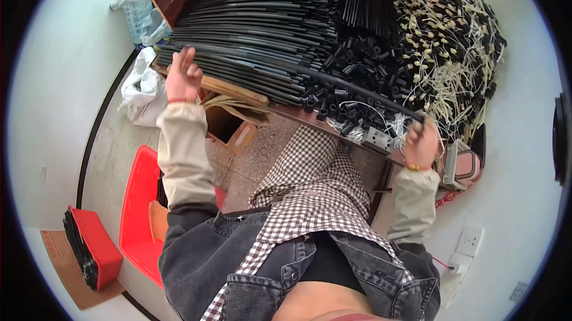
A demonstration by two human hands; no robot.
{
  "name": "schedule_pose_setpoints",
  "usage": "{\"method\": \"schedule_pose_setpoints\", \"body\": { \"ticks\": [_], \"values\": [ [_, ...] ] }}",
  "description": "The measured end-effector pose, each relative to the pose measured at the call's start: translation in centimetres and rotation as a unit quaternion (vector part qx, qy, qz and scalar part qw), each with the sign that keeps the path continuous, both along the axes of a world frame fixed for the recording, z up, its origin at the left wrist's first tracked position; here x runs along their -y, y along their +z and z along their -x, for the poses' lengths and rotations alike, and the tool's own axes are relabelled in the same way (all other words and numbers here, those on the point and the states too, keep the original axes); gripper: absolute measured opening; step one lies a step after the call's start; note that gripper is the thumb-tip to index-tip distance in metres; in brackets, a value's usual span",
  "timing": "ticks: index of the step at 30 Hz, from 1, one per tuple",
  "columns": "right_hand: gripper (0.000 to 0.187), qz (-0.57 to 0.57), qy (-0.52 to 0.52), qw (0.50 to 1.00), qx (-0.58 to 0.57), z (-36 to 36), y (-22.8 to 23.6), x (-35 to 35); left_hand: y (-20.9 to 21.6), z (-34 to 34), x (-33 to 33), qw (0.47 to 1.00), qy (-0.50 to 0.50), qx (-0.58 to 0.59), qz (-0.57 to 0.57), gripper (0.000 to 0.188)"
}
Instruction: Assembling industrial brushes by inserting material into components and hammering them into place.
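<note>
A long, slender black rod (363, 90) spans my left hand (183, 78) and right hand (422, 142), fingers closed near its ends, above the brown-edged tabletop (286, 112). One is lifted; a deep stack of matching black rods (256, 29) lies beyond, suggesting much remains.

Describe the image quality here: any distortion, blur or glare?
Head view: fisheye bending curves the black baseboard strip, and the corners go dark; head view: the right hand looks slightly blurred, the left hand crisper; head view: pale sheen streaks the black rods.
</note>
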State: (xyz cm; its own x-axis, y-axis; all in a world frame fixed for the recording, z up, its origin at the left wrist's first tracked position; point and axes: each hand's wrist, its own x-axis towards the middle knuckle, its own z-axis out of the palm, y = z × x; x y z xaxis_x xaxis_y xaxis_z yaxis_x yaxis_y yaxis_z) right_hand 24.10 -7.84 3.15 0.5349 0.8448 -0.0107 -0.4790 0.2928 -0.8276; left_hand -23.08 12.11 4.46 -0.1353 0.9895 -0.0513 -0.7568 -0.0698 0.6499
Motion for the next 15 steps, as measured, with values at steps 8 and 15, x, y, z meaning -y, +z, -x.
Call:
{"method": "schedule_pose_setpoints", "body": {
  "ticks": [8, 15],
  "values": [
    [0.014, 0.052, 0.031, 0.998, 0.004, 3.1, -1.0, -9.6, -4.4, -3.8, -3.2, 0.643, 0.269, -0.679, -0.232, 0.025],
    [0.015, 0.094, 0.072, 0.993, -0.025, 2.3, -1.3, -10.3, -7.0, -3.9, -3.9, 0.456, 0.252, -0.796, -0.307, 0.032]
  ]
}}
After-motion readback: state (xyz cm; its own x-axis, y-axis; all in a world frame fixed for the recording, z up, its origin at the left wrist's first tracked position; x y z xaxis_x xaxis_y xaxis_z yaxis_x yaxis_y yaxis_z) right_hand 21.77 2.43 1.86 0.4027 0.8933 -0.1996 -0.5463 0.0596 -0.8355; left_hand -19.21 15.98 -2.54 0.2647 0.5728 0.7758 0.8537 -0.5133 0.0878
